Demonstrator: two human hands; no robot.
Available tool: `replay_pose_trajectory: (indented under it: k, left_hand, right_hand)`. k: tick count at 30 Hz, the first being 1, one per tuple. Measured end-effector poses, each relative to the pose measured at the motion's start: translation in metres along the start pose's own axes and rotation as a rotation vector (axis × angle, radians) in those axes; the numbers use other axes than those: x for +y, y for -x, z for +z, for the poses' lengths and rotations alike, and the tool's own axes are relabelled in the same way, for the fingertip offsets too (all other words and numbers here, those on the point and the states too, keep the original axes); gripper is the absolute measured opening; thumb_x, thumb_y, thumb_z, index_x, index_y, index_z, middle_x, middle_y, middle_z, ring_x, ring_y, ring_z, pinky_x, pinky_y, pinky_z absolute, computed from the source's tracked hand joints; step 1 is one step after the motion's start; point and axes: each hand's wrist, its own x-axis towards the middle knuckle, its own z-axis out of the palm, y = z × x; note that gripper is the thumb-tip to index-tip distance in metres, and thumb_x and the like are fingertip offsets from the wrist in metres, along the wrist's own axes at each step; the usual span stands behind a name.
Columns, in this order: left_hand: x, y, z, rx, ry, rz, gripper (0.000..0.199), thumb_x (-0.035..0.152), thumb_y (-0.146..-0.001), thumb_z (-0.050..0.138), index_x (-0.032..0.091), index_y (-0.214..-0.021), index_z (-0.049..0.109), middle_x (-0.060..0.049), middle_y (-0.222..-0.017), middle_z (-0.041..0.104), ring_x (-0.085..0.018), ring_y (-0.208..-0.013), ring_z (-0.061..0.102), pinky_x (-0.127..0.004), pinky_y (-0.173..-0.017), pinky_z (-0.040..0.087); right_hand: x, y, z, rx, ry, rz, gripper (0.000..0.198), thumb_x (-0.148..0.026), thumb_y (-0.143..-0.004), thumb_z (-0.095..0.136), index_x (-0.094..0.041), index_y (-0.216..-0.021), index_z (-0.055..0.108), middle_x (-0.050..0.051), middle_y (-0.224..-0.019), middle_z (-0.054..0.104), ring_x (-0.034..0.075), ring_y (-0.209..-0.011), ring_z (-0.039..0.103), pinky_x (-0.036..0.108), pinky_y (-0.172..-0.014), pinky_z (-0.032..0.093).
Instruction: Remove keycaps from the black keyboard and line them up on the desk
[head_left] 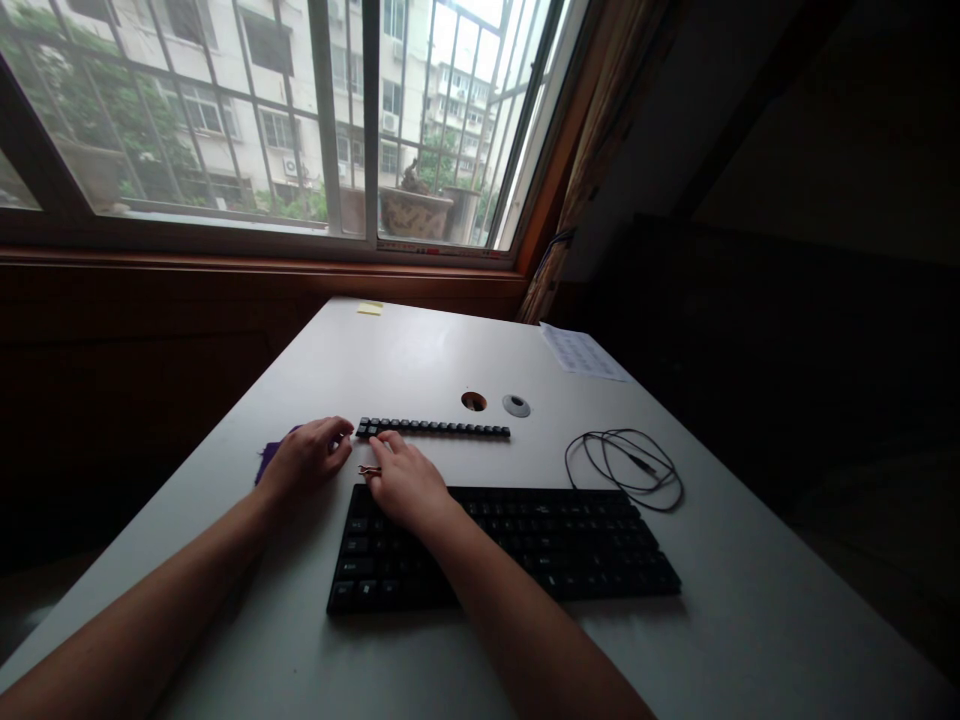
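- Left hand [311,450]: fingers curled, tips just beside the left end of the key row; whether they grip anything cannot be told.
- Right hand [409,480]: palm down over the keyboard's far left corner, fingers bent, thumb and forefinger at the near side of the key row's left end; grip on a key cannot be told.
- Tool [369,470]: small, metallic, its end showing beside the right hand; the rest hidden.
- Keys [450,428]: dark, set in a row running parallel to the keyboard's far edge, beyond it.
- Keyboard [555,540]: black, on the tabletop [285,640], toward the near edge, partly under the right hand and forearm.
- Cloth [268,458]: purple, partly behind the left hand, near the tabletop's left edge.
- Hole [473,402]: round, cut in the tabletop beyond the keys; something pale inside, unidentified.
- Cap [516,405]: grey, round, just right of the hole.
- Cable [643,464]: black, coiled toward the tabletop's right edge.
- Notes [370,308]: yellow, at the far left corner.
- Paper [581,352]: printed, at the far right corner.
- Pot [415,213]: patterned, outside the window [371,120], holding a stumpy plant [412,178].
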Motion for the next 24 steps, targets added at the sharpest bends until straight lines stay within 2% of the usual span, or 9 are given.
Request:
replay_pose_trajectory:
  k: [9,24]
  left_hand:
    - [0.0019,0.0000,-0.0020,-0.022,-0.041,0.014,0.017,0.028,-0.090,0.047,0.021,-0.096,0.062,-0.004,-0.082,0.071,-0.020,-0.071,0.067,-0.029,-0.067,0.049]
    - [0.0047,-0.0007,-0.0038,-0.034,-0.010,0.024,0.017,0.027,-0.090,0.046,0.020,-0.094,0.061,-0.005,-0.083,0.070,-0.021,-0.074,0.067,-0.030,-0.069,0.049]
  right_hand:
    - [-0.0006,0.0003,-0.0007,0.013,0.000,0.000,0.047,-0.035,-0.093,0.043,-0.022,-0.138,0.047,0.009,-0.143,0.046,0.028,-0.117,0.054,0.043,-0.100,0.045]
    - [-0.0024,0.0011,-0.0034,0.005,-0.007,0.012,0.045,-0.033,-0.093,0.043,-0.022,-0.136,0.048,0.010,-0.142,0.046,0.027,-0.115,0.055,0.043,-0.098,0.046]
